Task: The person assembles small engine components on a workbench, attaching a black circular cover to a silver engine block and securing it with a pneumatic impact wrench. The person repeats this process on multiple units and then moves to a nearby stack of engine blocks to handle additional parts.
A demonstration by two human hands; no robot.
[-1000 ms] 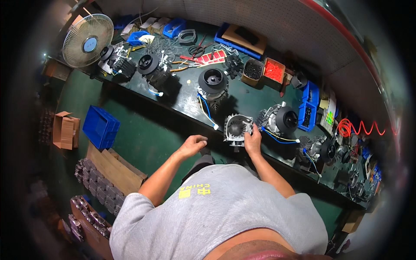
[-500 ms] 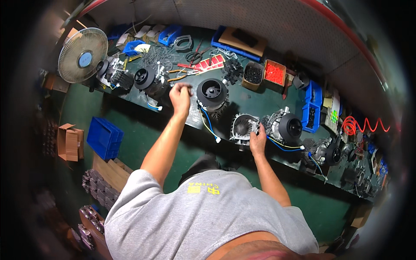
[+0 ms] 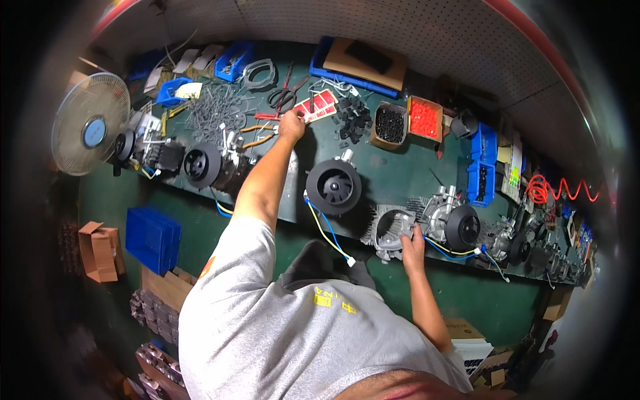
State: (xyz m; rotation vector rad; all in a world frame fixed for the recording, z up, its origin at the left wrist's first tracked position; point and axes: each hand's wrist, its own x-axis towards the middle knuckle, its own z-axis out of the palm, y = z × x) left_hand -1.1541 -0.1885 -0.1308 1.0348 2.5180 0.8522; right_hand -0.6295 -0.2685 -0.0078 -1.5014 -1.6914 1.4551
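My left hand (image 3: pixel 291 125) is stretched over the bench, with curled fingers at the near end of a sheet of red labels (image 3: pixel 321 101). What its fingertips hold, if anything, is hidden. Close by on its left lie orange-handled pliers (image 3: pixel 259 137). At the bench's front edge, my right hand (image 3: pixel 413 246) grips the right side of a hollow grey cast-metal housing (image 3: pixel 387 248), its open side facing up. Between my hands stands a motor unit with a black round fan (image 3: pixel 334 187); its blue and yellow wires end in a white connector (image 3: pixel 351 261) over the edge.
More motor units with black fans (image 3: pixel 202 165), (image 3: pixel 462 227) line the bench. Boxes of black parts (image 3: pixel 390 125) and red parts (image 3: pixel 425 119) stand behind. Loose black pieces (image 3: pixel 352 119), grey ties (image 3: pixel 217 110) and a standing fan (image 3: pixel 93 127) are further left. A blue crate (image 3: pixel 152 239) sits on the floor.
My left hand has moved away from the bench front, up to the label sheet. My right hand still grips the housing, which has tilted slightly. The whole view has shifted.
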